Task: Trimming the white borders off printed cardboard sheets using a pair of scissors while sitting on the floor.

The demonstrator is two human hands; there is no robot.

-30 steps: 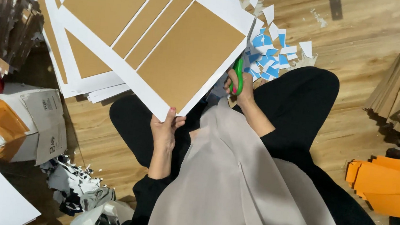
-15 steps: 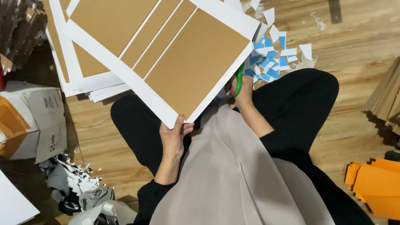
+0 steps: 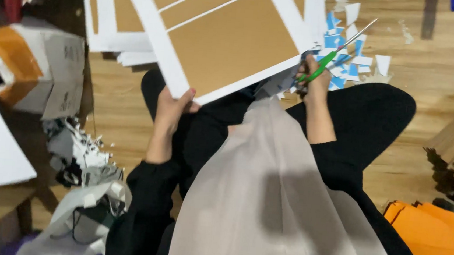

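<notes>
Gripping the white-bordered brown cardboard sheet point(image 3: 228, 41) at its lower corner, the left hand point(image 3: 171, 109) steadies it; beside the sheet's right edge, right hand point(image 3: 313, 77) fingers clench green-handled scissors point(image 3: 334, 54).

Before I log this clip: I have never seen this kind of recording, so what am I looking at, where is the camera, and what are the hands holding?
There is no machine here. A person sits on a wooden floor, and the one camera is worn on their head, looking down over their lap and arms.

The left hand grips the lower corner of a large white sheet with brown rectangular panels, holding it up over the knees. The right hand holds green-handled scissors at the sheet's right edge, blades pointing up and away.

On the floor behind the scissors lie small blue and white paper scraps. More sheets of the same kind lie beneath the held one. At the left are a cardboard box with an orange patch and crumpled paper waste; at the lower right, orange sheet material.
</notes>
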